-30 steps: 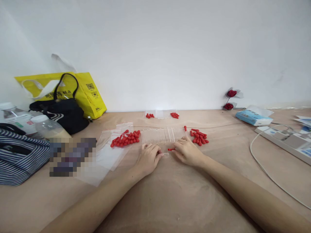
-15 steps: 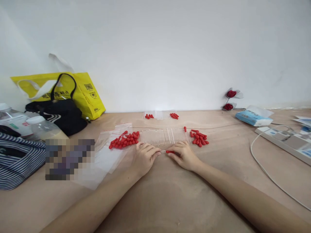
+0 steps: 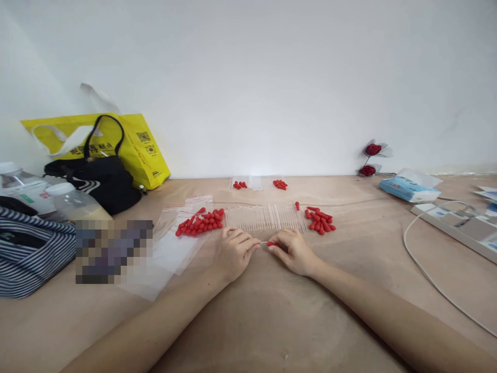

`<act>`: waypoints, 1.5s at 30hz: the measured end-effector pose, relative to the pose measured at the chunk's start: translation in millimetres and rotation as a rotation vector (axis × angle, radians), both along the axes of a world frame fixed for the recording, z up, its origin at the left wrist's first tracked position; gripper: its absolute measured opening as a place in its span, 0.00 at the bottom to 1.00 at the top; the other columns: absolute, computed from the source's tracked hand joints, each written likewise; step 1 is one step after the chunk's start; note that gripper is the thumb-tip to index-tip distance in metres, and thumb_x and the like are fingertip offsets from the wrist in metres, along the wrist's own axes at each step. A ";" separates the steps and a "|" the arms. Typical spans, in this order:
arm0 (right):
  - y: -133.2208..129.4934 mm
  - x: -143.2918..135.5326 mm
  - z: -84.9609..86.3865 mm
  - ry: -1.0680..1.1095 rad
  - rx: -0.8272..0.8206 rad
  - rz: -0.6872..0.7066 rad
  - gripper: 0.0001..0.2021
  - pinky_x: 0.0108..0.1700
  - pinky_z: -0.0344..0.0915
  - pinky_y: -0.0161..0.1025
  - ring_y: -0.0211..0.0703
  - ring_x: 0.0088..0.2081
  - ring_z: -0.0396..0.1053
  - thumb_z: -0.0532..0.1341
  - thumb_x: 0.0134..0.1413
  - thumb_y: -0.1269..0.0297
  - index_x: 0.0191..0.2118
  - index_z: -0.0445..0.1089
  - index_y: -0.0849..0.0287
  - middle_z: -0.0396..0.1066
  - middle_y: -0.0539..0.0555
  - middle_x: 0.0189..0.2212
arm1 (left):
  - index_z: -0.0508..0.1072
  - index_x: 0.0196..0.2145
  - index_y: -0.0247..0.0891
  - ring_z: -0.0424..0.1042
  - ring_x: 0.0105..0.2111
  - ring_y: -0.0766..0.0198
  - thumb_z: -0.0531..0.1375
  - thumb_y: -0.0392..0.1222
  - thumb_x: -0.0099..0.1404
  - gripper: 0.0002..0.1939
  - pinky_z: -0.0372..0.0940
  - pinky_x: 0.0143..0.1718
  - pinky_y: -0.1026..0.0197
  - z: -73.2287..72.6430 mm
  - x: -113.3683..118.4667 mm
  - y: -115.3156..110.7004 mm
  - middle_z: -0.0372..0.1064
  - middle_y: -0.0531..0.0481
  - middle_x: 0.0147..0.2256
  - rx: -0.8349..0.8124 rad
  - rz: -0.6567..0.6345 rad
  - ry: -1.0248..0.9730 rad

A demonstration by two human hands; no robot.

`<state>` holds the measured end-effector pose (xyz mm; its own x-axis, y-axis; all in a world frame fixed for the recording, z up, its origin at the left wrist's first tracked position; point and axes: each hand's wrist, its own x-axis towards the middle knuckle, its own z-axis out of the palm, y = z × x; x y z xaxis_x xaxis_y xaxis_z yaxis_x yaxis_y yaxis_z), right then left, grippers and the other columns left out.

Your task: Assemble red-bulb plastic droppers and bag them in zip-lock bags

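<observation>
My left hand pinches a thin clear dropper tube between thumb and fingers. My right hand is closed on a red rubber bulb, most of it hidden by the fingers. Tube and bulb lie in line, end to end, and seem joined; how deep the tube sits I cannot tell. Just beyond both hands, a row of clear tubes lies side by side. A large pile of red bulbs is left of the row, and a smaller pile to its right.
Clear zip bags lie under the left pile. Farther back are bags with red bulbs. A yellow bag, black bag, bottle and striped pouch stand left. Tissues, a power strip and a cable are right.
The left fingers have drawn together on the tube and shifted slightly right, so a shorter stretch of it shows between the hands. The right hand stays on the bulb. The whole view has shifted slightly.
</observation>
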<state>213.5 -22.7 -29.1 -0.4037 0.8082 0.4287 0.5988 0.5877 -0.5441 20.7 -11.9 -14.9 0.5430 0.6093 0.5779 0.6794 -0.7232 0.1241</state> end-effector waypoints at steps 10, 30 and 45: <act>0.1 1.9 -0.5 0.021 0.059 0.022 0.06 0.41 0.53 0.41 0.38 0.32 0.64 0.56 0.53 0.63 0.30 0.67 0.57 0.70 0.50 0.27 | 0.72 0.30 0.42 0.65 0.29 0.67 0.53 0.38 0.62 0.08 0.49 0.42 0.56 1.0 1.7 -4.3 0.71 0.56 0.24 0.061 -0.050 0.005; 2.0 -0.5 0.9 -0.047 0.138 0.094 0.05 0.38 0.55 0.40 0.39 0.31 0.63 0.55 0.53 0.64 0.31 0.66 0.58 0.68 0.51 0.26 | 0.72 0.28 0.42 0.65 0.30 0.65 0.52 0.39 0.62 0.10 0.47 0.42 0.53 1.6 5.4 -8.3 0.71 0.55 0.24 0.052 -0.015 0.027; 9.0 14.4 -0.9 -0.009 0.182 0.054 0.09 0.41 0.53 0.41 0.39 0.33 0.65 0.58 0.51 0.58 0.36 0.67 0.57 0.71 0.51 0.30 | 0.71 0.33 0.43 0.66 0.32 0.65 0.54 0.39 0.62 0.07 0.41 0.50 0.48 -1.3 -4.8 1.6 0.73 0.57 0.28 0.034 -0.009 0.018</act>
<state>227.9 -13.7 -30.0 -0.4490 0.6947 0.5619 0.5684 0.7073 -0.4203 15.9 -10.3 -16.2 0.5588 0.5845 0.5883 0.6747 -0.7329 0.0873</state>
